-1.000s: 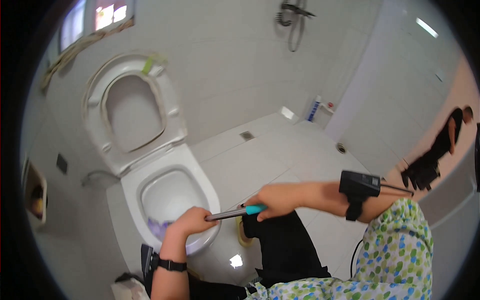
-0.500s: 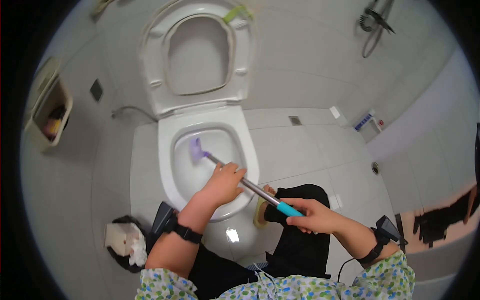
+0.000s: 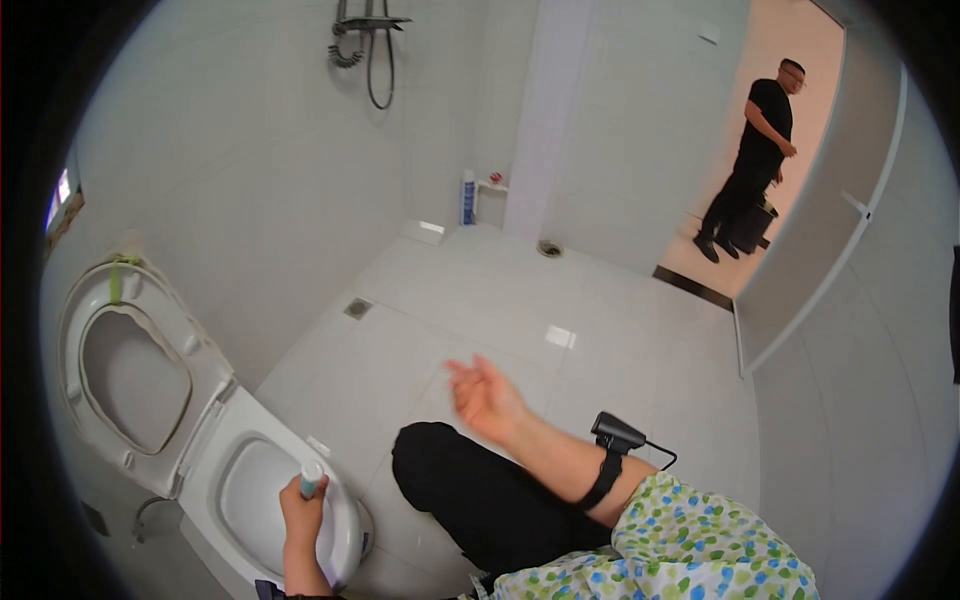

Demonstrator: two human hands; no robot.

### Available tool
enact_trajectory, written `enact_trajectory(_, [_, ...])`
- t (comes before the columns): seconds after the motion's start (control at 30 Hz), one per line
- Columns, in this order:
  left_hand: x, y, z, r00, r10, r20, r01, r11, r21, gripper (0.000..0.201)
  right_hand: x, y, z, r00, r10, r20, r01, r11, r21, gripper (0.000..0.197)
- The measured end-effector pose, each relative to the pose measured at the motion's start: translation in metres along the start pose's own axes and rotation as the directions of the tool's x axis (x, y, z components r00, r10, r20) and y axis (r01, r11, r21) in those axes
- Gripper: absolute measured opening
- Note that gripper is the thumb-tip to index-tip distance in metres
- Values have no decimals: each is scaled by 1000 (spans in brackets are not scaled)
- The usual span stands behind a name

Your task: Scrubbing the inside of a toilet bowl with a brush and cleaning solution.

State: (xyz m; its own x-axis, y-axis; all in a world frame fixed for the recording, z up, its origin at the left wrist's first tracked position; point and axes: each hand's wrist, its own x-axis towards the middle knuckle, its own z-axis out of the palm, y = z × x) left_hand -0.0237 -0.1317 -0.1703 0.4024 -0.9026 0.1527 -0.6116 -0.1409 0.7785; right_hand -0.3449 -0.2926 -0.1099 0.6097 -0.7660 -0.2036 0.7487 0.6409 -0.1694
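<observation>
Over the near right rim of the white toilet bowl [image 3: 340, 500], my left hand [image 3: 300, 510] is closed round the upper end of the toilet brush [image 3: 311, 474]. Only the pale tip and a bit of the teal grip show above the fingers; the brush head is hidden below them. My right hand [image 3: 484, 398] hovers in the air above the floor tiles, empty, its fingers apart and slightly blurred. The raised toilet seat [image 3: 200, 355], with a green strap [image 3: 115, 285] on it, leans at the far left.
Shower fittings [image 3: 375, 22] hang on the far wall. A blue and white bottle [image 3: 467, 198] stands by a small corner shelf [image 3: 493, 186]. Floor drains [image 3: 357, 308] sit in the tiles. Through the doorway at the right, a person [image 3: 760, 150] stands beside a dark bin [image 3: 755, 225].
The view has swung to the right, toward the doorway. My right hand has let go of the brush handle; my left hand now grips its upper end instead of its middle.
</observation>
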Motion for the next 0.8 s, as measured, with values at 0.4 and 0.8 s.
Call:
enact_trajectory(0.4, [-9, -11, 10, 999, 39, -24, -40, 997, -61, 17, 4, -25, -29, 895, -233, -380, 225, 972, -66, 33])
enact_trajectory(0.8, [-20, 12, 2, 998, 45, -44, -46, 998, -36, 22, -3, -15, -17, 913, -190, -362, 171, 982, -84, 33])
